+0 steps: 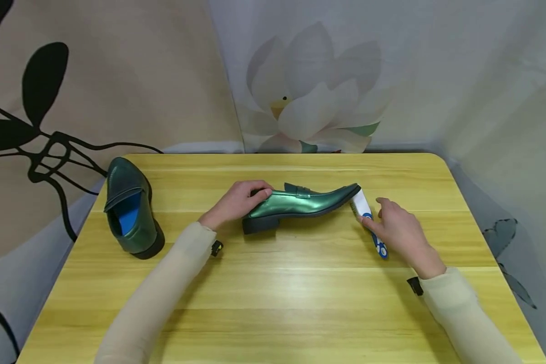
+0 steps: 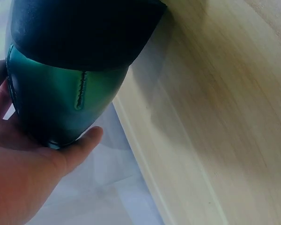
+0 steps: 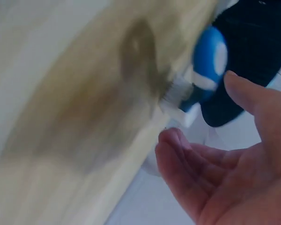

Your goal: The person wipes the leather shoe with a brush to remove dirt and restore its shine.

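A metallic green loafer (image 1: 305, 203) with a dark sole is held toe to the right over the table's middle. My left hand (image 1: 241, 199) grips it at the back opening, thumb and fingers on either side of the heel end. In the left wrist view the heel and the stitched back of the loafer (image 2: 61, 98) fill the upper left. My right hand (image 1: 402, 227) is beside a blue and white brush (image 1: 362, 203), thumb close to its handle and fingers spread apart. The right wrist view shows the brush (image 3: 210, 58) between the loafer's dark sole (image 3: 246, 56) and my half-bent fingers.
A second green loafer (image 1: 138, 233) with a blue insole stands at the table's left edge, toe pointing away. The wooden table (image 1: 291, 308) has a rounded far right corner, and printed cloth (image 1: 314, 65) hangs behind it.
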Demonstrator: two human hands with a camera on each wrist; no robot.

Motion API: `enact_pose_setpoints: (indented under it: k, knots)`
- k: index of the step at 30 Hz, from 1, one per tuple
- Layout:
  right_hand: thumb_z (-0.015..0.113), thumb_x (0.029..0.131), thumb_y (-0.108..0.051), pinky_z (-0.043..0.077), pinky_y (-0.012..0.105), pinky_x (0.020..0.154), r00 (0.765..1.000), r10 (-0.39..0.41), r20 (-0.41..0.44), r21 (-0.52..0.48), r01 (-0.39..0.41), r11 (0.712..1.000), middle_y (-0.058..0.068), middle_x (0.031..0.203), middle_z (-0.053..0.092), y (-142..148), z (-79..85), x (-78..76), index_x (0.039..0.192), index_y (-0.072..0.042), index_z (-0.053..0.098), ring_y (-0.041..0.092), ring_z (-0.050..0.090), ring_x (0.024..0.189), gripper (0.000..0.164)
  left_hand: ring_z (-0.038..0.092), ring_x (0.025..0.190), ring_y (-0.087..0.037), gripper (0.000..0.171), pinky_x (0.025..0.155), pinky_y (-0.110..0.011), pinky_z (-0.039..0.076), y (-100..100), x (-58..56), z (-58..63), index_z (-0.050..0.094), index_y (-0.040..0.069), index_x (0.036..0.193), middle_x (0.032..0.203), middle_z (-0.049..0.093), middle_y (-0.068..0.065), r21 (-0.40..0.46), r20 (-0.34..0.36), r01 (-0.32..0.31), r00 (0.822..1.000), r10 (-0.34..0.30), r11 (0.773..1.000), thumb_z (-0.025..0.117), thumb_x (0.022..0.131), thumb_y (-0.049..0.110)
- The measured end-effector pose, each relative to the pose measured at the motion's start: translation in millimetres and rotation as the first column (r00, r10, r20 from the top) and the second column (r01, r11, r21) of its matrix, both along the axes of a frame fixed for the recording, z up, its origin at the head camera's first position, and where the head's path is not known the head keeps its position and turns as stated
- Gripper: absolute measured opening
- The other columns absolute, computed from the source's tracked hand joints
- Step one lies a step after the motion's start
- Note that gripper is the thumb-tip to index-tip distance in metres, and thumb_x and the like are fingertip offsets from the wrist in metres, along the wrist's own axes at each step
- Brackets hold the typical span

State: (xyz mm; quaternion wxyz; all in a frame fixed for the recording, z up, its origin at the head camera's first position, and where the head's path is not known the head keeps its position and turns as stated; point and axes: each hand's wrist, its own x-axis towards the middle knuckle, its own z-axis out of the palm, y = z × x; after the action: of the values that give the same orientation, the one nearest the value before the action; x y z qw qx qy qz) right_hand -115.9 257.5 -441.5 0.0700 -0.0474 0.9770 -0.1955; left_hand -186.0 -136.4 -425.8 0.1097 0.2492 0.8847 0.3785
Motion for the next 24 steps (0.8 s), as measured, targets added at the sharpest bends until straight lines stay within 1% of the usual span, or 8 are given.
enact_pose_setpoints:
  k: [3, 5, 7, 11, 15, 18, 21, 24]
  knots:
    - [0.071, 0.097, -0.047, 0.052, 0.045, 0.059, 1.0, 0.023, 0.019, 0.01, -0.023, 1.0, 0.017, 0.09, 0.069, -2.2, -8.8, -4.9, 0.146, 0.016, 0.041, 0.024, 0.062, 0.066, 0.085, 0.063, 0.105, -0.023, 0.032, 0.098, -0.043, 0.049, 0.2, 0.1, 0.2, 0.072, 0.009, 0.124, 0.119, 0.071, -0.006, 0.004, -0.001, 0.001, 1.0, -0.001, 1.0, 0.052, 0.11, 0.03]
    - [0.071, 0.098, -0.043, 0.049, 0.041, 0.054, 0.999, 0.037, 0.03, 0.011, -0.037, 0.999, 0.016, 0.087, 0.068, -4.5, -13.1, -7.3, 0.147, 0.016, 0.039, 0.022, 0.059, 0.062, 0.083, 0.063, 0.104, -0.023, 0.032, 0.098, -0.043, 0.049, 0.4, 0.1, 0.7, 0.072, 0.009, 0.124, 0.119, 0.071, -0.006, 0.007, 0.002, 0.0, 1.0, 0.0, 1.0, 0.052, 0.11, 0.03]
    - [0.07, 0.099, -0.036, 0.049, 0.041, 0.053, 0.998, 0.048, 0.029, 0.015, -0.049, 0.999, 0.02, 0.089, 0.068, -6.5, -16.6, -9.2, 0.147, 0.016, 0.039, 0.023, 0.059, 0.062, 0.078, 0.062, 0.104, -0.023, 0.032, 0.098, -0.043, 0.049, 0.4, 0.2, 1.0, 0.072, 0.008, 0.123, 0.119, 0.071, -0.007, 0.008, 0.008, -0.003, 1.0, 0.003, 1.0, 0.053, 0.11, 0.029]
    - [0.066, 0.101, -0.022, 0.052, 0.048, 0.061, 0.998, 0.068, 0.007, 0.03, -0.068, 0.997, 0.028, 0.098, 0.068, -7.5, -18.7, -9.9, 0.144, 0.017, 0.041, 0.03, 0.063, 0.07, 0.064, 0.063, 0.105, -0.024, 0.031, 0.098, -0.044, 0.049, 1.2, 1.2, 1.8, 0.073, 0.008, 0.123, 0.121, 0.071, -0.008, 0.013, 0.026, -0.025, 0.999, 0.025, 1.0, 0.055, 0.109, 0.029]
    - [0.061, 0.101, -0.012, 0.048, 0.044, 0.058, 0.997, 0.073, -0.031, 0.023, -0.073, 0.997, 0.023, 0.089, 0.065, 0.0, -17.1, -6.6, 0.128, 0.014, 0.054, 0.029, 0.059, 0.07, 0.038, 0.062, 0.116, -0.024, 0.03, 0.102, -0.045, 0.048, 4.4, 1.7, 2.4, 0.074, 0.008, 0.124, 0.126, 0.071, -0.008, 0.055, 0.068, -0.063, 0.996, 0.059, 0.996, 0.058, 0.108, 0.027]
    - [0.059, 0.101, -0.009, 0.04, 0.039, 0.053, 0.997, 0.054, -0.062, 0.001, -0.054, 0.999, 0.015, 0.079, 0.059, 10.4, -14.6, -3.7, 0.112, 0.008, 0.059, 0.027, 0.052, 0.065, 0.02, 0.061, 0.122, -0.025, 0.028, 0.105, -0.046, 0.046, 6.9, 2.2, 2.8, 0.075, 0.009, 0.124, 0.129, 0.07, -0.008, 0.095, 0.113, -0.096, 0.99, 0.085, 0.991, 0.059, 0.107, 0.025]
    - [0.059, 0.101, -0.008, 0.043, 0.043, 0.055, 0.994, 0.011, -0.112, -0.021, -0.014, 1.0, 0.019, 0.083, 0.061, 21.4, -10.3, -1.4, 0.111, 0.007, 0.06, 0.029, 0.054, 0.067, 0.018, 0.059, 0.125, -0.026, 0.026, 0.107, -0.046, 0.044, 9.4, 3.3, 3.6, 0.076, 0.009, 0.121, 0.129, 0.07, -0.007, 0.124, 0.137, -0.123, 0.985, 0.106, 0.985, 0.06, 0.107, 0.023]
    - [0.059, 0.102, -0.009, 0.046, 0.05, 0.057, 0.982, -0.055, -0.18, -0.052, 0.046, 0.998, 0.026, 0.092, 0.064, 30.1, -5.3, -0.3, 0.116, 0.009, 0.06, 0.034, 0.057, 0.071, 0.023, 0.059, 0.127, -0.025, 0.024, 0.108, -0.046, 0.043, 12.9, 5.0, 5.6, 0.077, 0.009, 0.117, 0.128, 0.071, -0.005, 0.16, 0.156, -0.152, 0.98, 0.127, 0.975, 0.06, 0.106, 0.022]
